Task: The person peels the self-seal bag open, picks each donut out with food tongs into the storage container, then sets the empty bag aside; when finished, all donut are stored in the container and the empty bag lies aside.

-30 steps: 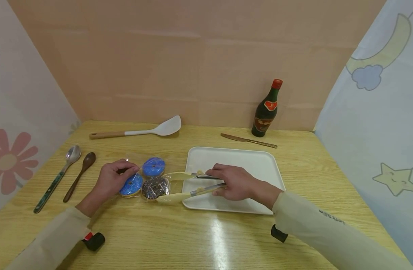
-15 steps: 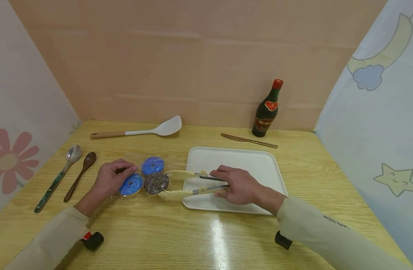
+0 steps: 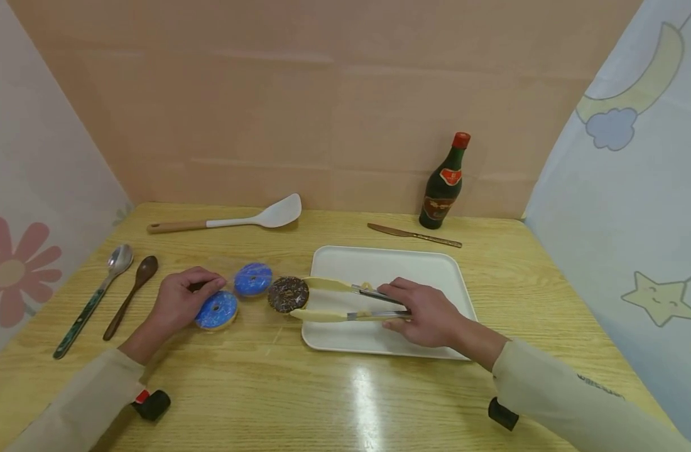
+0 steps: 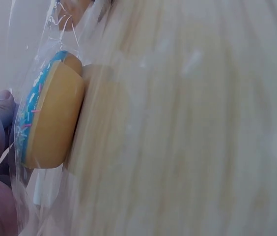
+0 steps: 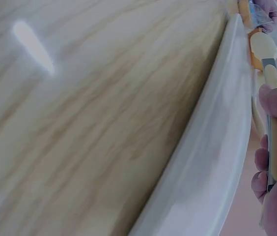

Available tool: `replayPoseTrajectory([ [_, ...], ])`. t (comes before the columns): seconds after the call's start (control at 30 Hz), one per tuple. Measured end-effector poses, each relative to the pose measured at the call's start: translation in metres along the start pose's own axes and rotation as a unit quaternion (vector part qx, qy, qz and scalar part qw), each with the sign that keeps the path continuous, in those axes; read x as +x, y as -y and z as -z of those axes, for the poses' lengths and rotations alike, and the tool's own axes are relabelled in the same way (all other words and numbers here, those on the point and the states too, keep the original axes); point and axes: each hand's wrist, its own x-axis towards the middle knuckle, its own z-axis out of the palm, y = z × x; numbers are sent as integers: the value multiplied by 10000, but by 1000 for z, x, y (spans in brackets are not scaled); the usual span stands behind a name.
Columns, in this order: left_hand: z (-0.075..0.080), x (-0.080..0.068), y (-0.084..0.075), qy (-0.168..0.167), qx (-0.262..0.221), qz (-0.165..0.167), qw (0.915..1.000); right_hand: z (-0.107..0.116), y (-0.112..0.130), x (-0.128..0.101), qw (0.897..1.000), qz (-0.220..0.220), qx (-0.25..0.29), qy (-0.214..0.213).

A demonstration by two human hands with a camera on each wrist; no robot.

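Spoons: a metal spoon (image 3: 112, 265) with a dark green handle and a brown wooden spoon (image 3: 135, 285) lie side by side at the left edge of the table (image 3: 323, 402).
Left hand: the left hand (image 3: 178, 304) rests on the table, its fingers curled and pinching the clear wrapper (image 4: 55, 29) next to the near blue doughnut (image 3: 217, 310); in the left wrist view the fingers press against that doughnut's iced face through the plastic.
Blue doughnuts: the near one lies just by the left hand's fingertips; a second blue doughnut (image 3: 252, 279) lies just behind and to the right of it, close beside it.
Spatula: a white spatula (image 3: 232, 220) with a wooden handle lies near the back wall, well apart from the hands.
Chocolate doughnut: the chocolate doughnut (image 3: 288, 294) sits between the two tips of the tongs, just left of the tray's left rim and just right of the second blue doughnut.
Tongs: the cream-tipped tongs (image 3: 345, 302) stretch over the tray's left part, their tips closed around the chocolate doughnut, their metal arms running back into the right hand.
Right hand: the right hand (image 3: 430, 312) grips the tongs' handle end over the tray, fingers curled round both arms and squeezing them together; the doughnut is at the far tip end, well left of the hand.
Tray: a white rectangular tray (image 3: 430, 270) lies right of centre.
Knife: a knife (image 3: 414, 235) lies behind the tray.
Bottle: a dark bottle (image 3: 444, 185) with a red cap stands upright at the back wall.
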Motion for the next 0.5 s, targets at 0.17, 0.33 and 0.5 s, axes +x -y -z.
replayPoseTrajectory([
  [0.17,1,-1,1,1,57,-48,10000,3,-9,-16,9998,-12,-69,-212],
  [0.33,3,-1,3,-65,147,-46,9999,6,-17,-26,9989,-25,6,-463],
  [0.5,4,-2,4,-107,118,-39,9999,8,-27,-34,9979,-233,-19,-605],
])
